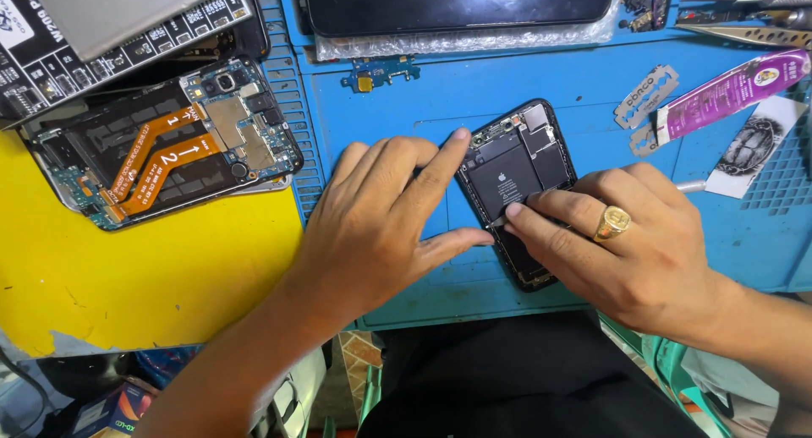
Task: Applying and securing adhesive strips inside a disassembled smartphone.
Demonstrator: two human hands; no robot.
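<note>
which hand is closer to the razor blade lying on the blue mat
Right. The right hand rests on the opened black phone, just below and left of the razor blade. The left hand is beyond the phone's far side, further left.

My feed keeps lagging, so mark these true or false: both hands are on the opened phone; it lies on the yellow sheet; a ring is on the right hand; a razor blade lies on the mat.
1. Both hands, left hand and right hand, touch the opened phone: true.
2. The phone lies on the yellow sheet: false, it lies on the blue mat.
3. A gold ring sits on the right hand: true.
4. A razor blade lies on the mat: true.
5. The left hand grips a screwdriver: false, its fingers only press the phone's edge.
</note>
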